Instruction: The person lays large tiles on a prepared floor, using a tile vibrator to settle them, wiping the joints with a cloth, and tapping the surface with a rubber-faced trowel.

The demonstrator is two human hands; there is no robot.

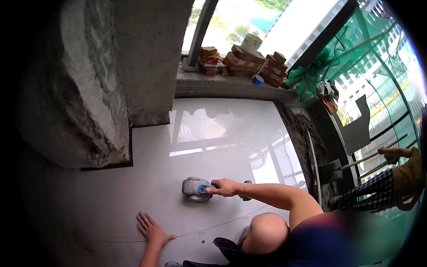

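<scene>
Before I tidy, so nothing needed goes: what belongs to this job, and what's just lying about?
In the job:
grey handheld tool in right hand;
glossy white slab under left hand.

Apparently lying about:
stacked bricks;
white bucket on them;
small blue object nearby.

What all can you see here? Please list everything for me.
Handheld tool: one, grey with blue, on the slab
Glossy slab: at least one, whitish, floor
Concrete column: one, grey, upper left
Bricks: many, reddish-brown, stacked on the ledge
Bucket: one, whitish, on the bricks
Small tub: one, blue, by the bricks
Netting: uncounted, green, right
Long strip: one, pale, beyond the slab's right edge
Co-worker: one, brownish top, checked trousers, far right
Shovel: one, greyish, in the co-worker's hands
Buildings: several, whitish, outside
Knee: one, bare, lower middle
Left fingers: one set, bare, spread on the slab
Right fingers: one set, bare, gripping the tool
</scene>
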